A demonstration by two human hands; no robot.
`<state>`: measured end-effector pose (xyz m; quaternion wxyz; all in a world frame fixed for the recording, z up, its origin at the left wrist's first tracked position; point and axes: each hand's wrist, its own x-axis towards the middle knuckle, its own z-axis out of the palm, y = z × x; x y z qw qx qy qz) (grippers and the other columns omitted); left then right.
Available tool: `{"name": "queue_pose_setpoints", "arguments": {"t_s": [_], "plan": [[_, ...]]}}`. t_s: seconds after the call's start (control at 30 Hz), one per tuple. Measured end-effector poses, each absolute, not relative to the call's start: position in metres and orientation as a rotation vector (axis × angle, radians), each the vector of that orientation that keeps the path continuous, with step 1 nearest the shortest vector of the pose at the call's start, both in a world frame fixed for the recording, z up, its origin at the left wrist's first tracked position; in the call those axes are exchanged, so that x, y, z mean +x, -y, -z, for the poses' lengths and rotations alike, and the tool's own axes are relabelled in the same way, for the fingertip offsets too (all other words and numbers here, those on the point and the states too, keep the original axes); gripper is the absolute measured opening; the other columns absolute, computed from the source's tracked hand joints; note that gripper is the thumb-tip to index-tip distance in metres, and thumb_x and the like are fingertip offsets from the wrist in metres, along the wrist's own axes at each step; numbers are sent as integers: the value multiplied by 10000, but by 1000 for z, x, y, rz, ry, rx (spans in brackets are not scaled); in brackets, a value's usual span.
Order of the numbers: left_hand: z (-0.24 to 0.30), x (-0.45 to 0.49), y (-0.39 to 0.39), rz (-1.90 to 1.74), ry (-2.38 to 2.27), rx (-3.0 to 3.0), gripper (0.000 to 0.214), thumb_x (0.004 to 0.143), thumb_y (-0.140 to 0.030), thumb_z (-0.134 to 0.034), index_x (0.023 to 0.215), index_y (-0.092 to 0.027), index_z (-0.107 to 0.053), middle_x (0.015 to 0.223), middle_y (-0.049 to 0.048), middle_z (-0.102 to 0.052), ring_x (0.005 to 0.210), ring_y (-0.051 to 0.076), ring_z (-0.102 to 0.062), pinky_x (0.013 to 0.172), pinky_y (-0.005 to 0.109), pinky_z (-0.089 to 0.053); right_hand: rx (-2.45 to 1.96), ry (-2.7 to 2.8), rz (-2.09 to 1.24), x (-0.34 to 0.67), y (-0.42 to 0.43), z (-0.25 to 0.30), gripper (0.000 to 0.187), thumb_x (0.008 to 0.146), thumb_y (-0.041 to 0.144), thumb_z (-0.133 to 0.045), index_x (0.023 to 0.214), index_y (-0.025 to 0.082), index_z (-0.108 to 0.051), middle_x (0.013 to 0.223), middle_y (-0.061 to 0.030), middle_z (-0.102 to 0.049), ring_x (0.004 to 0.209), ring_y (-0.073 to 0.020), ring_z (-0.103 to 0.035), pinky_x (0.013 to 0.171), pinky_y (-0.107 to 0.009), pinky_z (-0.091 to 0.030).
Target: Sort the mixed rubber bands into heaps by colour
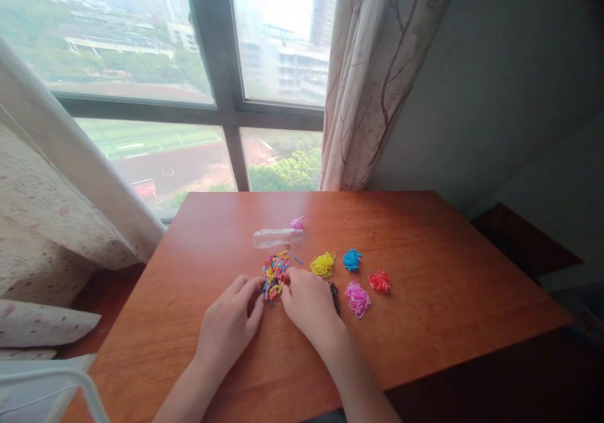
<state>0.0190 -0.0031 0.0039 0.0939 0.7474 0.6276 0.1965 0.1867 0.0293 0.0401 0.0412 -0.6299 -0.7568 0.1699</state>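
Observation:
A mixed heap of small coloured rubber bands lies on the wooden table between my hands. My left hand rests at the heap's left edge, thumb and forefinger apart, fingertips touching the bands. From the other side, my right hand reaches in with bent fingers and thumb drawn close together; what lies between them is hidden. Sorted piles sit to the right: yellow bands, blue bands, pink bands and red bands. A dark pile is partly covered by my right hand.
Beyond the heap a clear plastic bottle lies on its side, with a pink cap beside its end. One loose blue band is near the heap. The table meets a window and curtains at the back.

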Motion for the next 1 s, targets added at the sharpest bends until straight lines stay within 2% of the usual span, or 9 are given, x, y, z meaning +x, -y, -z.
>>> {"name": "queue_pose_setpoints", "arguments": {"t_s": [0.23,0.43,0.6,0.73,1.0], "plan": [[-1,18,3,-625,-1849,2203,258,922,-268,-473,1148,-265,-599,1012,0,-680,816,171,-682,663,265,-501,-1798,2215,-566,191,-4,-28,113,917,212,-569,984,235,-656,927,-22,-723,862,-216,-699,715,-277,-451],[0,17,4,-684,-1840,2186,280,909,-225,-453,1143,-265,-601,1036,-1,-672,787,154,-684,644,249,-502,-1810,2138,-531,192,11,-24,112,922,170,-561,956,229,-649,907,-22,-720,828,-215,-696,688,-272,-438],[0,17,6,-802,-1831,2171,203,885,-210,-473,1035,-240,-606,1019,0,-658,710,137,-661,655,250,-503,-1807,2040,-532,189,20,-18,152,934,134,-551,1014,220,-647,923,-34,-728,860,-208,-698,700,-258,-431],[-1,18,9,-825,-1813,2203,110,908,-247,-484,918,-241,-594,934,-3,-650,762,154,-661,645,247,-489,-1863,1987,-565,182,26,-11,167,928,130,-566,1066,206,-623,891,-30,-731,824,-217,-709,666,-261,-432],[-6,22,9,-791,-1720,2279,133,917,-245,-471,937,-245,-602,925,-2,-668,777,154,-667,655,242,-499,-1890,2008,-506,178,26,-8,109,942,132,-553,1008,203,-602,885,-43,-732,820,-214,-718,652,-244,-440]]}}
